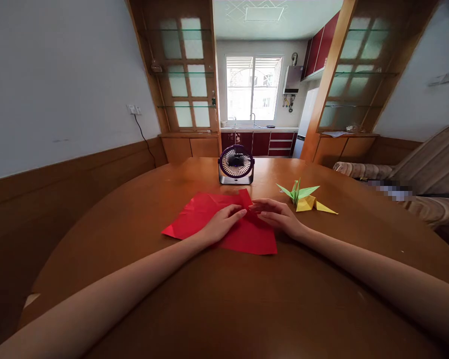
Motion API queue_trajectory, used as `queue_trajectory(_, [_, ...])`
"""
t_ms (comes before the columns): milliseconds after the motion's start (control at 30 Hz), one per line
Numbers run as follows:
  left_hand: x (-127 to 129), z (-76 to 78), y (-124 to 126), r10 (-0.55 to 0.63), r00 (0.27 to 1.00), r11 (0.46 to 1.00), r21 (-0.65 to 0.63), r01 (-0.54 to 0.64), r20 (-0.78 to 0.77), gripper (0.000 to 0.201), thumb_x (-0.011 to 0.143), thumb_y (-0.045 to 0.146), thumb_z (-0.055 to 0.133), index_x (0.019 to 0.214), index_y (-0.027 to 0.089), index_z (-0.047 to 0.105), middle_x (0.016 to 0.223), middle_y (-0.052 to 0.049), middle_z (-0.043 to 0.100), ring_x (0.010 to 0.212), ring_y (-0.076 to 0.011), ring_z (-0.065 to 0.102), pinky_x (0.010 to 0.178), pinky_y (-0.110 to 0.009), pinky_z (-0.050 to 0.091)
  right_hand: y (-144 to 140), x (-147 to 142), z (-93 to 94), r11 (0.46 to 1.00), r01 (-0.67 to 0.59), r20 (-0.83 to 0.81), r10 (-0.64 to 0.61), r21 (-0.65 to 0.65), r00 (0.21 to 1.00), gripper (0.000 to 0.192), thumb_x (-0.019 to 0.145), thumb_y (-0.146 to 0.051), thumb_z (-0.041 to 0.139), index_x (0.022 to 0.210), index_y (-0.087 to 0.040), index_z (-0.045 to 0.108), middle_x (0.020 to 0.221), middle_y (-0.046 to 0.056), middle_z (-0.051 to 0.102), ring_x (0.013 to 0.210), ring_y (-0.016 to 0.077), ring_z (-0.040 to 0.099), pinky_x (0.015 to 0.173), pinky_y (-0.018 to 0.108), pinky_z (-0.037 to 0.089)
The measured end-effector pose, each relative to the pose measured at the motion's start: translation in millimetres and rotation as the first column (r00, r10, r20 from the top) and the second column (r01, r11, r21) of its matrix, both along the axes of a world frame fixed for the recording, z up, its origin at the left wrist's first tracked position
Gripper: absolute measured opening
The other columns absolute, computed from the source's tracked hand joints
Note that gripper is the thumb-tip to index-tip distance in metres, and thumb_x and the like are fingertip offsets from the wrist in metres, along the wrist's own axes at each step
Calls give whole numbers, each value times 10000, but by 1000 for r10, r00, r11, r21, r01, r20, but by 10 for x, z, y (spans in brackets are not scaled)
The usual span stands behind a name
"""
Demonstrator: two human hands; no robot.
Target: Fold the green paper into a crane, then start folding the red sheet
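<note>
A red sheet of paper [202,214] lies on the round wooden table [247,299], with its far right corner folded up and over. My left hand [222,223] rests palm down on the sheet, fingers pressing toward the fold. My right hand [279,217] lies on the sheet's right edge, its fingertips touching the folded corner beside the left fingertips. Neither hand lifts the paper off the table.
A small purple desk fan [236,164] stands just behind the sheet. A green paper crane [297,191] and a yellow folded paper figure [314,204] sit to the right. A sofa [422,174] stands at the right; a wood-panelled wall runs along the left.
</note>
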State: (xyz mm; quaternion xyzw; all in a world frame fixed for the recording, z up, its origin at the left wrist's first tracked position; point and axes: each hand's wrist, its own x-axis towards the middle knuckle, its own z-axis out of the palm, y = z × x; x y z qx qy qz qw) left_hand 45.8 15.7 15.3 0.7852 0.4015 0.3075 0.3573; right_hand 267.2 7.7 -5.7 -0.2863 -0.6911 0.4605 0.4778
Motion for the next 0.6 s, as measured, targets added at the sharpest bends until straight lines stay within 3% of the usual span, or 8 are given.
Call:
queue_trajectory(100, [12, -41, 23, 16, 998, 995, -101, -9, 65, 440, 824, 580, 520, 865, 157, 632, 906, -70, 686, 879, -230, 605, 739, -312, 456, -35, -14, 38, 998, -51, 11, 52, -41, 999, 344, 818, -301, 661, 1159, -253, 648, 1158, 54, 690, 1101, 213, 637, 1041, 449, 454])
queue_trajectory(267, [12, -146, 89, 162, 979, 975, -176, -138, 127, 422, 712, 587, 611, 663, 173, 540, 639, -5, 558, 656, -172, 521, 549, -258, 347, -23, -24, 46, 995, -89, 4, 89, -53, 996, 303, 818, -303, 652, 1106, -211, 672, 1070, 67, 720, 1058, 225, 658, 1028, 460, 461])
queue_trajectory(433, [7, -124, 116, 239, 959, 958, -199, -207, 151, 397, 664, 525, 629, 581, 199, 419, 550, 39, 419, 554, -127, 413, 505, -248, 269, 70, 8, -27, 994, 102, -36, -101, 32, 994, 227, 799, -284, 648, 1010, -213, 692, 988, 45, 725, 955, 197, 673, 954, 419, 504])
queue_trajectory(600, [-7, -45, 114, 176, 968, 965, -226, -134, 177, 382, 653, 495, 603, 572, 208, 365, 540, 47, 361, 526, -109, 333, 506, -255, 226, 88, 29, -41, 966, 241, 57, -247, 98, 967, 298, 819, -320, 626, 1097, -221, 671, 1156, 63, 682, 1123, 227, 607, 1031, 446, 446])
